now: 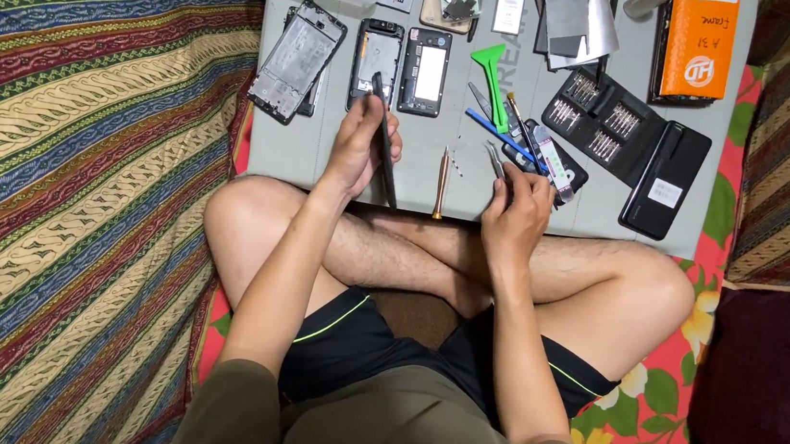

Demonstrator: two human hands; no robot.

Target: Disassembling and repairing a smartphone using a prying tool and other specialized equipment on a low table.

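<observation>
Closest to the camera is the person's olive green shirt (395, 425), and below it black shorts (374, 341) and two crossed bare legs. The person sits on a flowered cloth (647, 410), with a striped blanket (72, 172) at their left side.

The left hand (359, 146) holds a thin dark phone part (385, 139) on its edge, just above the near side of the grey work mat (323, 162). The fingers are curled around it, with the thumb pressed on one side. The right hand (515, 209) sits at the mat's near edge. Its fingers are bunched together around metal tweezers (496, 159), and the tips point up the mat.

Between the hands lies a small screwdriver with a wooden-coloured handle (441, 183). Further up are three opened phone pieces (372, 60), a green plastic prying tool (492, 77), a blue stick tool (500, 136) and a black case of screwdriver bits (607, 122). An orange box (700, 44) stands at the far corner.

What could go wrong? The phone part is thin and held on its edge, so a loose grip could let it slip and fall onto the mat or the legs. The tweezers are sharp, so a slip could scratch the part. A few tiny bits that may be screws (458, 165) lie loose near the screwdriver. A bump from a hand could roll them off the mat and into the cloth, where they would be hard to find.
</observation>
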